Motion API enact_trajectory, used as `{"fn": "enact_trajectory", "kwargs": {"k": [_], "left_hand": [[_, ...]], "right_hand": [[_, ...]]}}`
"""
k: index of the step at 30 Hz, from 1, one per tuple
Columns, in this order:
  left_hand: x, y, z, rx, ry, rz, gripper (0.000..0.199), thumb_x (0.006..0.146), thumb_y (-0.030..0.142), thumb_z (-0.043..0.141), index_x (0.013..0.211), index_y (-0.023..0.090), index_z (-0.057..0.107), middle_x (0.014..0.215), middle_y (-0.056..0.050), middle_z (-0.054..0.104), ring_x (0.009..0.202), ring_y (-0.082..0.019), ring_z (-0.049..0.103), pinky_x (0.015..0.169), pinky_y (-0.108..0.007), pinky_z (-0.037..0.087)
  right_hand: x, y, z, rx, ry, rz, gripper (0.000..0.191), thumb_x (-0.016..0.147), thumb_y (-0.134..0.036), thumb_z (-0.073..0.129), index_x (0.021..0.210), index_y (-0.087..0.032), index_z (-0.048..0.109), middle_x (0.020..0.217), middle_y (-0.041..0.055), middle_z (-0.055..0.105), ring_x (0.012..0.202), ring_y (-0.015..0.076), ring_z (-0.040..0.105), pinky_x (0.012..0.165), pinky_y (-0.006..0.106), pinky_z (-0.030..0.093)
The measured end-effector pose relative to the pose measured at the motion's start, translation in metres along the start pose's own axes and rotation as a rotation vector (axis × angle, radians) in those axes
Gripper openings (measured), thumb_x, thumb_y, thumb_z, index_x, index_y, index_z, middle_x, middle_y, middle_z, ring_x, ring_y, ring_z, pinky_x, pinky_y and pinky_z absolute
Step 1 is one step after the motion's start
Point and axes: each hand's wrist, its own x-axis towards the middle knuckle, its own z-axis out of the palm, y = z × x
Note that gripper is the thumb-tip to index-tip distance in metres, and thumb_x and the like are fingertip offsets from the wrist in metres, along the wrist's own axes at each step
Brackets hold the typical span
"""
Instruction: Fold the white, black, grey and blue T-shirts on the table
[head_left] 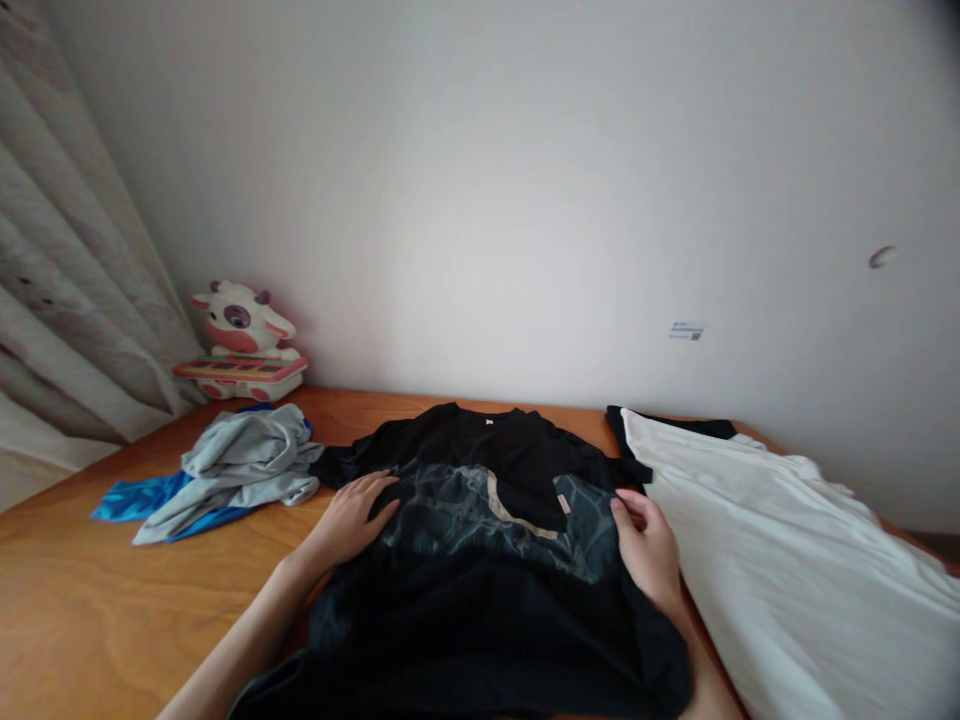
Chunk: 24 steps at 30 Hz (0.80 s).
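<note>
A dark shirt (480, 610) with a grey marbled area lies spread in front of me. Its curved pale neck tape and small label show in the upper part. On its upper left edge rests my left hand (358, 515), fingers stretched out over the cloth and thumb apart. My right hand (646, 540) pinches the upper right edge between thumb and fingers. Behind it, partly covered, a plain black T-shirt (465, 435) lies flat with its neckline toward the wall.
Wooden tabletop (45, 580) under everything. At left, a crumpled grey and blue garment (247, 460); behind it, a cow-shaped toy keyboard (244, 345) near the curtain (67, 260). White garments (780, 560) lie at right, over a black one (697, 428). A wall stands behind.
</note>
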Motion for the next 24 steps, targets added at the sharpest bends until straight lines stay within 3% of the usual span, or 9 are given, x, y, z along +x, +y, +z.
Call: {"fn": "enact_trajectory", "kwargs": {"k": [4,11,16,19,24], "left_hand": [[0.000,0.000,0.001,-0.006,0.046,-0.014,0.045,0.093,0.053,0.052,0.120,0.021,0.068,0.129,-0.013,0.070,0.123,-0.031,0.063,0.108,-0.049,0.048],[0.001,0.002,0.003,-0.011,0.123,-0.046,0.040,0.092,0.050,0.053,0.115,0.020,0.066,0.124,-0.014,0.070,0.117,-0.032,0.065,0.104,-0.049,0.049],[0.003,0.015,-0.010,-0.053,0.216,-0.009,0.027,0.091,0.048,0.056,0.095,0.023,0.064,0.098,-0.006,0.070,0.093,-0.025,0.067,0.087,-0.039,0.053],[0.002,0.026,-0.016,-0.076,0.195,0.044,0.028,0.094,0.047,0.054,0.080,0.023,0.058,0.084,-0.004,0.066,0.081,-0.021,0.064,0.078,-0.034,0.050],[-0.002,0.038,-0.021,-0.142,0.031,0.179,0.035,0.097,0.044,0.050,0.070,0.022,0.054,0.072,-0.001,0.060,0.068,-0.016,0.058,0.067,-0.028,0.045]], "right_hand": [[0.006,0.007,-0.001,0.122,0.146,0.022,0.053,0.076,-0.061,0.060,0.104,-0.017,0.063,0.103,0.0147,0.072,0.093,0.0273,0.068,0.089,0.043,0.052],[0.005,0.017,0.000,-0.012,0.034,0.010,0.051,0.076,-0.065,0.058,0.097,-0.019,0.066,0.096,0.0133,0.075,0.089,0.0294,0.069,0.087,0.046,0.051],[-0.005,0.009,-0.008,0.048,-0.071,0.042,0.054,0.079,-0.071,0.055,0.099,-0.021,0.066,0.103,0.0123,0.076,0.101,0.0295,0.070,0.089,0.042,0.053],[-0.014,0.010,-0.022,0.088,-0.084,0.048,0.055,0.077,-0.072,0.056,0.099,-0.023,0.066,0.103,0.0108,0.076,0.101,0.0285,0.070,0.085,0.038,0.055],[-0.040,0.025,-0.057,-0.031,-0.045,0.051,0.053,0.071,-0.074,0.059,0.091,-0.025,0.066,0.087,0.0087,0.076,0.082,0.0283,0.071,0.071,0.036,0.057]]}}
